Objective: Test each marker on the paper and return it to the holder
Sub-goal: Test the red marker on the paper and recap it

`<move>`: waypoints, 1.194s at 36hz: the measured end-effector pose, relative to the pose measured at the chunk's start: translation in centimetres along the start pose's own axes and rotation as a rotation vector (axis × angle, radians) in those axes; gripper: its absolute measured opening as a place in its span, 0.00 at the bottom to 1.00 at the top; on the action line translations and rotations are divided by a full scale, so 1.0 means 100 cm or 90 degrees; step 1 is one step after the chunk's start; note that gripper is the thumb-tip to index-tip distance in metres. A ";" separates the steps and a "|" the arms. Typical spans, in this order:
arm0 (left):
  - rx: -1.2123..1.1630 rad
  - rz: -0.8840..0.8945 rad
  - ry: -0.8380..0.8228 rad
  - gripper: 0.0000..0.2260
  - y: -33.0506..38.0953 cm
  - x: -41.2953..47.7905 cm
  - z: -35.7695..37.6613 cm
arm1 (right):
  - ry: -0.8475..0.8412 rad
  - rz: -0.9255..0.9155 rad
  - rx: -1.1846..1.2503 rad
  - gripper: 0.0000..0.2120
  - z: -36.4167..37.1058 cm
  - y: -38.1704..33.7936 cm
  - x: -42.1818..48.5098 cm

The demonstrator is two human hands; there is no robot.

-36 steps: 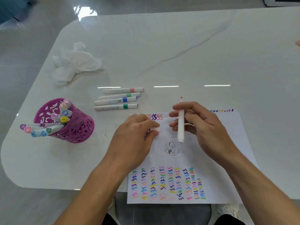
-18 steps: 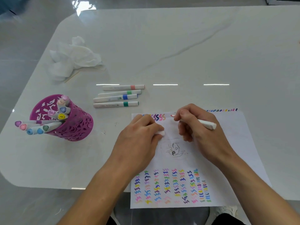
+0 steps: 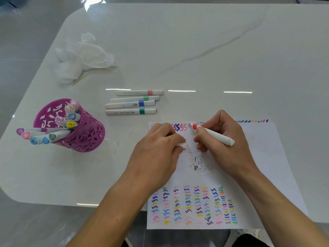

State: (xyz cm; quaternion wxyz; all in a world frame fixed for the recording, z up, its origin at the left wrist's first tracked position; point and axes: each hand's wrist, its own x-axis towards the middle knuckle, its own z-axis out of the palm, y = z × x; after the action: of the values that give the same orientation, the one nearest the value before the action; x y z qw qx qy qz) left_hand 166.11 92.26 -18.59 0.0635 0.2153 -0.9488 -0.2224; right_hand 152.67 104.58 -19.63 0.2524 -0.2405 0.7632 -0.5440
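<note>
your left hand (image 3: 156,150) rests on the paper (image 3: 267,157), its fingers (image 3: 170,138) pinching a white cap (image 3: 183,145). your right hand (image 3: 224,139) grips an orange-red marker (image 3: 211,133), tip at the sheet's far edge beside the squiggles. beyond the left fingers lie four markers (image 3: 131,102); well left of them stands the purple holder (image 3: 85,136).

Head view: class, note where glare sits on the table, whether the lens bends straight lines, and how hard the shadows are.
Head view: three bright glare streaks lie on the glossy white marble table near the four capped white markers; head view: the table's left edge bows, a wide-angle distortion; head view: the shadow by the purple cut-out holder is faint and soft.
</note>
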 end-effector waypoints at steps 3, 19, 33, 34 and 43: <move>0.000 -0.002 0.000 0.10 0.000 0.000 0.000 | -0.001 0.002 0.000 0.09 0.000 0.001 0.001; 0.018 -0.027 0.001 0.10 0.000 0.001 0.003 | -0.003 0.021 -0.009 0.09 0.002 0.001 0.002; -0.014 -0.057 0.007 0.10 0.000 0.001 0.002 | 0.021 0.030 -0.020 0.10 0.002 0.001 0.002; -0.016 -0.057 0.006 0.10 0.000 0.001 0.002 | 0.020 0.031 -0.020 0.10 0.002 0.001 0.002; -0.007 -0.059 0.001 0.10 0.001 0.001 0.002 | -0.004 0.018 0.009 0.10 0.001 0.002 0.001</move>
State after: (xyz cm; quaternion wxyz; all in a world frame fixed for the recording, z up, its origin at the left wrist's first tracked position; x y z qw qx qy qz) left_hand 165.93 92.33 -18.72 0.0548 0.2587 -0.9364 -0.2305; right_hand 152.61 104.47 -19.84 0.2644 -0.2298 0.7619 -0.5448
